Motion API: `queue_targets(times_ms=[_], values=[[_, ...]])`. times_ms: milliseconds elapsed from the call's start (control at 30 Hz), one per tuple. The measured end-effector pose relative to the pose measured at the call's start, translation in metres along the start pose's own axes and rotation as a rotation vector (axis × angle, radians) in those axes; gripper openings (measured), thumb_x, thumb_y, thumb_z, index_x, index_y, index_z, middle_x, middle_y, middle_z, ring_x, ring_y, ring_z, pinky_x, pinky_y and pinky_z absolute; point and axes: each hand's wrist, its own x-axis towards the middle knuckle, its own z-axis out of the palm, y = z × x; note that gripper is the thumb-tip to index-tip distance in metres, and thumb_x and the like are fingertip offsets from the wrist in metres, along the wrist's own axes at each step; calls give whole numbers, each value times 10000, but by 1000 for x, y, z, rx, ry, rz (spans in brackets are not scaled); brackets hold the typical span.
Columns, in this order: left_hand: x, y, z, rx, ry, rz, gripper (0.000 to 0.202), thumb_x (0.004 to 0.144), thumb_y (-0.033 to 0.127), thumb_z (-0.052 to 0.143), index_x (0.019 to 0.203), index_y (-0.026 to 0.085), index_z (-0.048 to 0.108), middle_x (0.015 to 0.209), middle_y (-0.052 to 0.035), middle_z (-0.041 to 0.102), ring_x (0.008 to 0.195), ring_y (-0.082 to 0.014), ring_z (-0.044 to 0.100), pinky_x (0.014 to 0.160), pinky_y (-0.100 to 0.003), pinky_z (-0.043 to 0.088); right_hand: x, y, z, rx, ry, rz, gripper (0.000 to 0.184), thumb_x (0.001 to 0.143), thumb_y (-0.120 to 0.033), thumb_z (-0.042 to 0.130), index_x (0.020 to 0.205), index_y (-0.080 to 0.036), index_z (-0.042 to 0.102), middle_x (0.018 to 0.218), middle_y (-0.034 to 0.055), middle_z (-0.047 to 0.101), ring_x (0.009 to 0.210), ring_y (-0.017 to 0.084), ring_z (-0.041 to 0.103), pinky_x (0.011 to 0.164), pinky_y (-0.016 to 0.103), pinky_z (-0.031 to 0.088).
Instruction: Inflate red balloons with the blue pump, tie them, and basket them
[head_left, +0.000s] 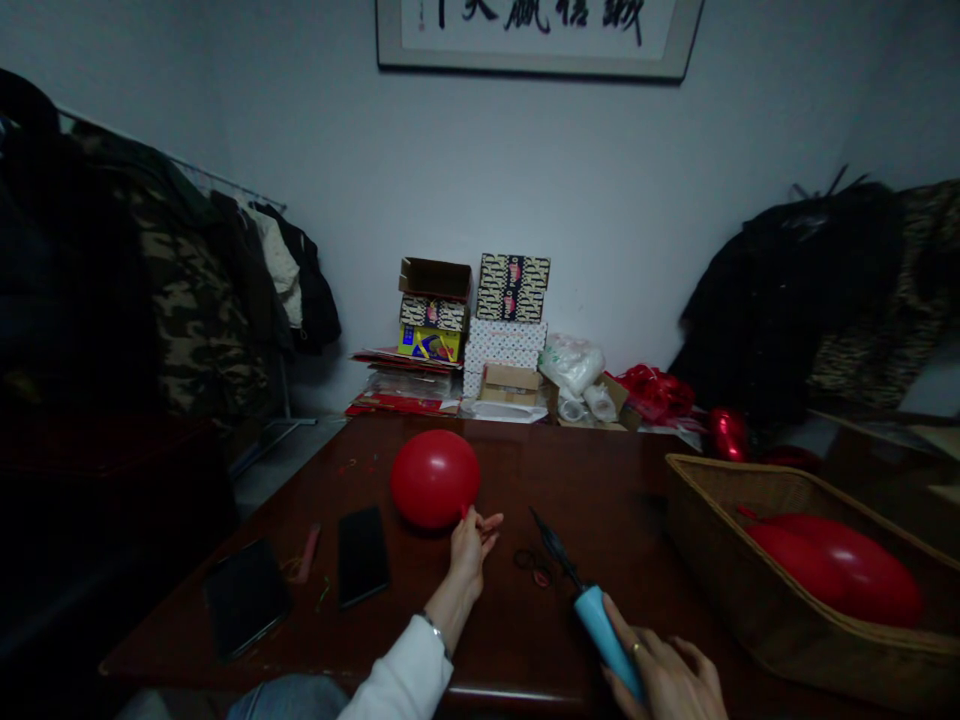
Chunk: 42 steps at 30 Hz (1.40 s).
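Observation:
A round, inflated red balloon [435, 478] is over the table, left of centre. My left hand [471, 545] pinches its neck between thumb and finger, while the other fingers stick out to the right. In my right hand [664, 668] is a light blue hand pump [606, 632], gripped around its body. Its black nozzle [553, 545] points up and left, apart from the balloon. Between the hands, a small pair of scissors [534, 566] lies on the dark table.
A wicker basket [720, 600] with red balloons [840, 565] stands at the right. Left on the brown table [420, 610] lie a black phone [363, 556], a dark tablet [246, 598] and a reddish stick [307, 553]. Boxes [504, 350] are stacked behind the table.

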Motion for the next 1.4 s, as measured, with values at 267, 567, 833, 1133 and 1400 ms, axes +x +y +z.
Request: queue_targets(times_ms=[267,567,833,1133,1400], values=[[1,-4,-2,44,-10,-21,300,832,382,516,619,196,416,857,-124,727,927,-210,662,860,-369,406,51,13,5,-313,-71,113,422,876,-261,425,1295,-239,470,913,60,658,836,206,622,902,427,289],[-3,-3,-1,51,-11,-56,275,827,341,515,617,202,404,853,-110,732,814,-176,666,813,-325,423,85,39,18,-417,-104,156,432,882,-265,437,1304,-178,465,889,92,653,818,220,620,872,415,295],[-3,-2,-1,96,-11,-44,307,801,413,534,621,203,400,854,-110,733,823,-184,655,760,-302,411,94,54,25,-473,-130,193,455,859,-230,448,1311,-181,459,864,99,678,799,227,636,888,426,307],[-9,4,5,126,36,15,353,709,488,599,616,193,429,600,-46,656,466,-93,488,484,-205,294,108,41,26,-489,25,136,794,818,-493,515,1427,-80,217,1453,253,276,1348,365,234,1058,543,124],[-24,30,22,171,-108,74,402,712,514,599,572,200,390,471,19,519,373,-67,382,401,-194,202,141,-41,-9,-87,261,-230,796,839,-417,509,1459,-156,84,1533,147,84,1397,291,67,1072,507,220]])
